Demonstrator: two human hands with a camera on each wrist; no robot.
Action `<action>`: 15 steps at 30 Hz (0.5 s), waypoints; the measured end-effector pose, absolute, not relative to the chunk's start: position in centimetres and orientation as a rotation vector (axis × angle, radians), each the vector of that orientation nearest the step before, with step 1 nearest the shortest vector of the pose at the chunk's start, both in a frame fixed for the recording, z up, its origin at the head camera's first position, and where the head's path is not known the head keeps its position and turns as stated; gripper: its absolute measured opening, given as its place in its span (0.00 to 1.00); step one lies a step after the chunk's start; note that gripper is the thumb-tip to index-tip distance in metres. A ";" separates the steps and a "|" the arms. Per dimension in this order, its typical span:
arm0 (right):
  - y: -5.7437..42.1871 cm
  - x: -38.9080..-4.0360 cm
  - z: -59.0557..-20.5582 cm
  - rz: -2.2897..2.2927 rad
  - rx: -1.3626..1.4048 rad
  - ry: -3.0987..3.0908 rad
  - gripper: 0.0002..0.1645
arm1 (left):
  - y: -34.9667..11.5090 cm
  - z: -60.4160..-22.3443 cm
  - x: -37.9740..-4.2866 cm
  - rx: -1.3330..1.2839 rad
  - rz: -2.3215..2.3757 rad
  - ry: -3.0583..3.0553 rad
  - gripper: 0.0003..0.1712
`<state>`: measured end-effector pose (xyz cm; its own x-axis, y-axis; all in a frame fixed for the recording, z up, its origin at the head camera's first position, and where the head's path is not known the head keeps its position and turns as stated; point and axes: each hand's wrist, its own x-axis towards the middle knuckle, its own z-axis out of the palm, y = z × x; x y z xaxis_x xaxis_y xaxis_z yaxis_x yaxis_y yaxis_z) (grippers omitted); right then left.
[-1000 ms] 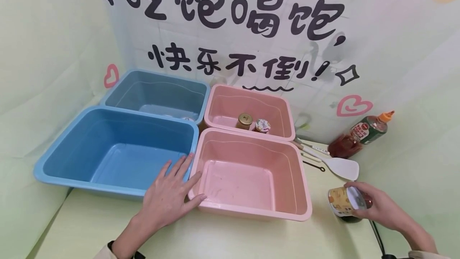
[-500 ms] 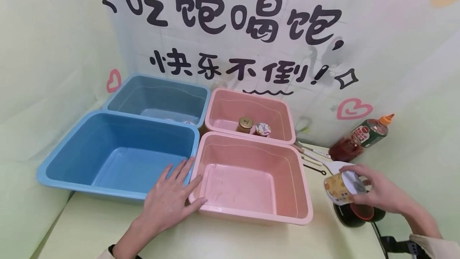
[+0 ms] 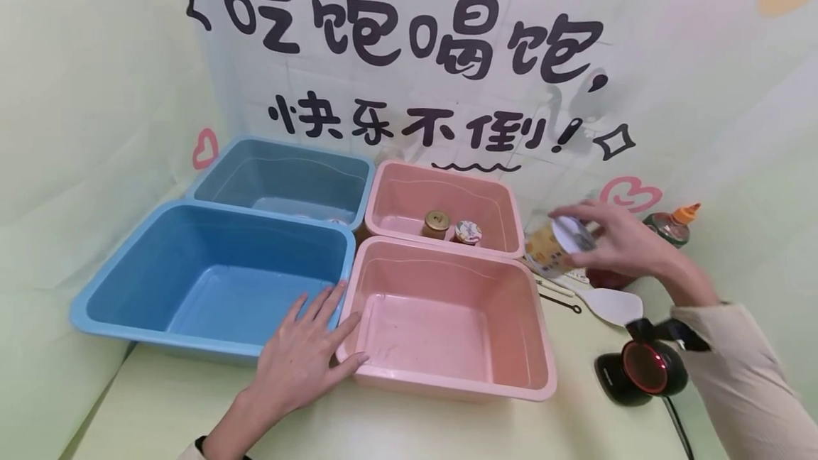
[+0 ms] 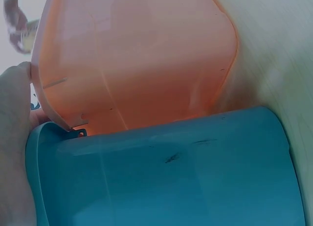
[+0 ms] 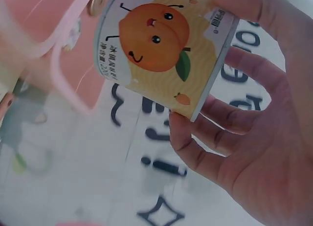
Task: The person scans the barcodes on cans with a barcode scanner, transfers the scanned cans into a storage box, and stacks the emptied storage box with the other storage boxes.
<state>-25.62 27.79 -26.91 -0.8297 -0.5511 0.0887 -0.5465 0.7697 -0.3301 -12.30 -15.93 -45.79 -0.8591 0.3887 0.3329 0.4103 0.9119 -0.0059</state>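
My right hand grips a small can with a yellow label and a smiling peach, tilted in the air near the right end of the back pink tub. In the right wrist view, fingers and thumb hold the can near one end. My left hand rests with fingers spread over the meeting rims of the front blue tub and the front pink tub. The left wrist view shows the outer walls of these two tubs from below.
Two lidded jars, one gold-topped and one with a patterned lid, stand in the back pink tub. At right are a white spatula, a sauce bottle and a black device with a red ring. A back blue tub stands behind.
My right hand has lifted the can from over the black device, carrying it up and back-left towards the back pink tub. The device now shows fully. My left hand stays put.
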 end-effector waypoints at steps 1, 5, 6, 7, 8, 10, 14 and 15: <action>26.8 -26.3 -26.6 -0.552 -0.902 2.921 0.40 | -15.9 -45.8 -12.3 -0.589 -0.091 -2.746 0.38; 22.6 -29.0 -25.9 -0.572 -0.934 2.868 0.42 | -16.0 -45.8 -12.2 -0.584 -0.088 -2.744 0.38; 21.6 -29.6 -25.9 -0.590 -0.932 2.856 0.42 | -16.0 -45.8 -12.2 -0.584 -0.087 -2.744 0.38; 20.5 -30.3 -25.9 -0.617 -0.946 2.838 0.42 | -16.0 -45.8 -12.2 -0.584 -0.086 -2.743 0.38; 19.5 -30.9 -26.0 -0.639 -0.970 2.825 0.42 | -16.0 -45.8 -12.2 -0.585 -0.087 -2.743 0.38; 17.4 -32.2 -26.2 -0.687 -0.995 2.802 0.42 | -16.1 -45.8 -12.2 -0.590 -0.084 -2.744 0.38; 13.2 -34.3 -26.8 -0.711 -1.044 2.785 0.42 | -16.0 -45.8 -12.2 -0.604 -0.074 -2.742 0.37; 12.2 -34.7 -27.0 -0.710 -1.048 2.779 0.42 | -16.0 -45.8 -12.2 -0.605 -0.072 -2.742 0.37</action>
